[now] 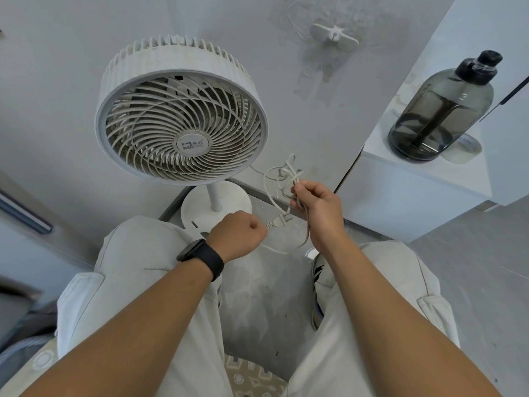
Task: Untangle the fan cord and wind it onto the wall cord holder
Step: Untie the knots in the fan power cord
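A white pedestal fan (pixel 181 110) stands against the wall on a round base (pixel 200 203). Its white cord (pixel 282 174) hangs in a tangled bunch to the right of the base. My right hand (pixel 319 206) grips that bunch of loops from below. My left hand (pixel 239 234), with a black watch on the wrist, is curled round the cord just behind the plug (pixel 279 222), which points right toward the tangle. A slack loop sags under both hands. The white wall cord holder (pixel 333 37) sits high on the wall, above and right of the fan, with nothing wound on it.
A white cabinet ledge (pixel 423 167) juts out at the right and carries a large smoky-grey water bottle (pixel 442 110) with a black cap. My knees in light trousers (pixel 148 270) fill the lower view. A grey floor (pixel 472 267) lies to the right.
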